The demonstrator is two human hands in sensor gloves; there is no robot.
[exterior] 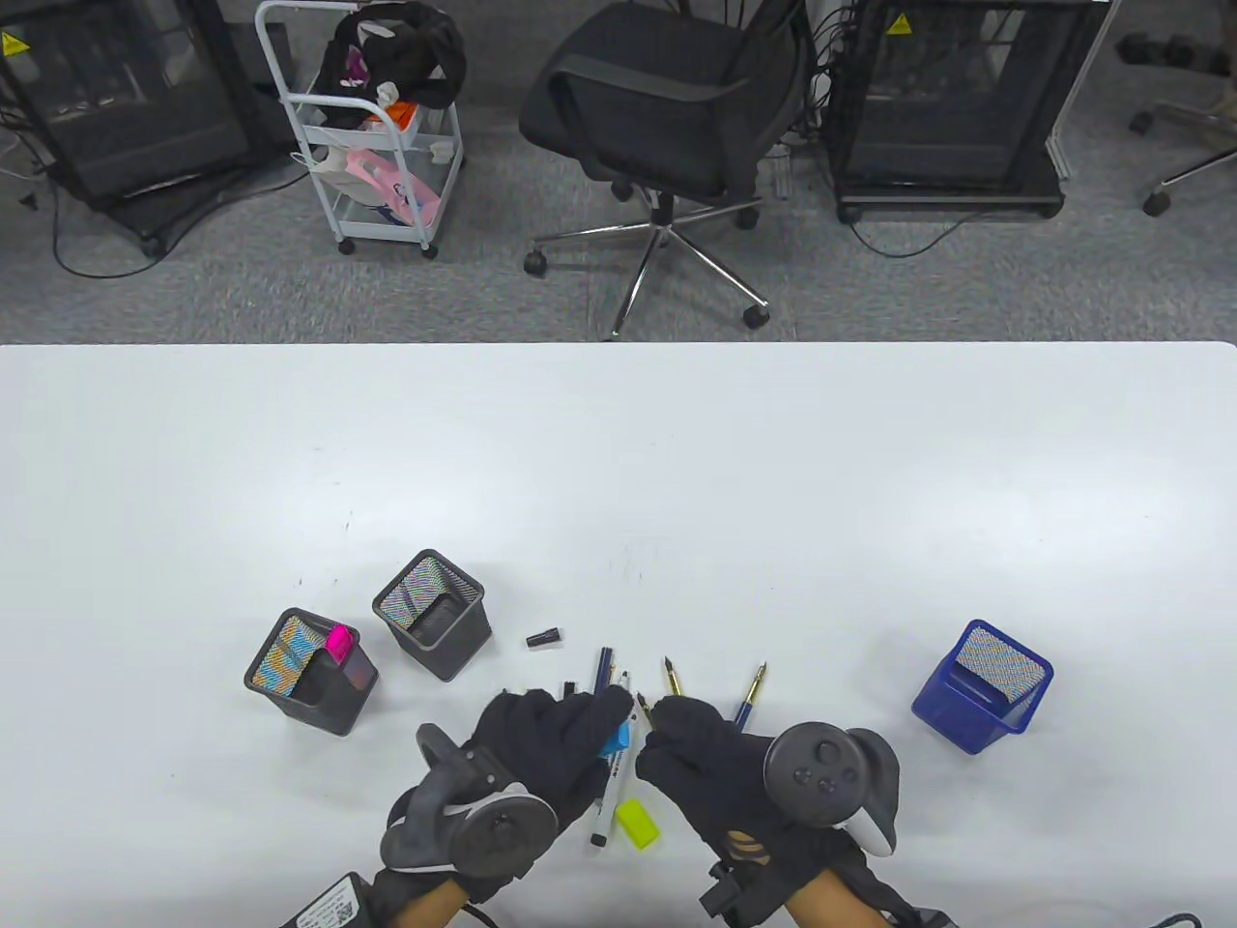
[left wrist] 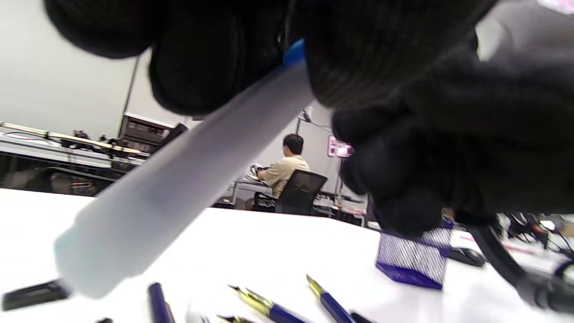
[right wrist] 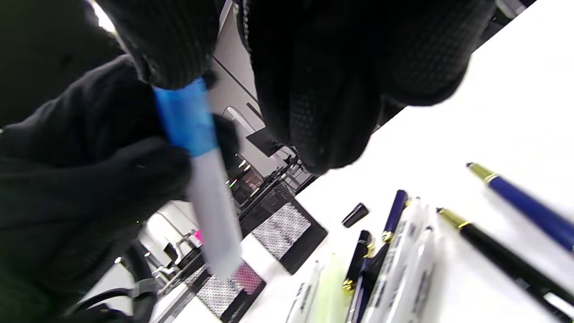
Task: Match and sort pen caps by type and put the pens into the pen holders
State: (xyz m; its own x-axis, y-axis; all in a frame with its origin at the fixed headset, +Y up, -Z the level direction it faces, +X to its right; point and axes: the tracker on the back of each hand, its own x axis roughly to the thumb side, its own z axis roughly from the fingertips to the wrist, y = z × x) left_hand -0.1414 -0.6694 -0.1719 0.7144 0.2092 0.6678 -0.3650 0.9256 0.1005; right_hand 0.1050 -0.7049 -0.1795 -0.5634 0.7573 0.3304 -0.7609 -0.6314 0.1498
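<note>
A: We see a frosted highlighter (left wrist: 179,179) with a blue band near one end, lifted off the worktop (exterior: 773,483) at its near edge, between both hands. The left hand (exterior: 527,749) curls round its barrel; that grip is plain from the left wrist view.

B: And the right hand (exterior: 715,764)? We see its fingertips (right wrist: 179,49) closed on the blue end, though the tip itself is hidden under the glove.

A: Below them, loose pens lie close together: a white marker (exterior: 612,793), a yellow cap (exterior: 638,824), blue fountain pens (exterior: 752,698). The hands cover part of that pile from above, so we cannot count them.

B: A small black cap (exterior: 545,637) lies apart, near two black mesh holders (exterior: 432,614); the left one shows something pink (exterior: 339,642). A blue holder (exterior: 981,686) stands well to the right.
</note>
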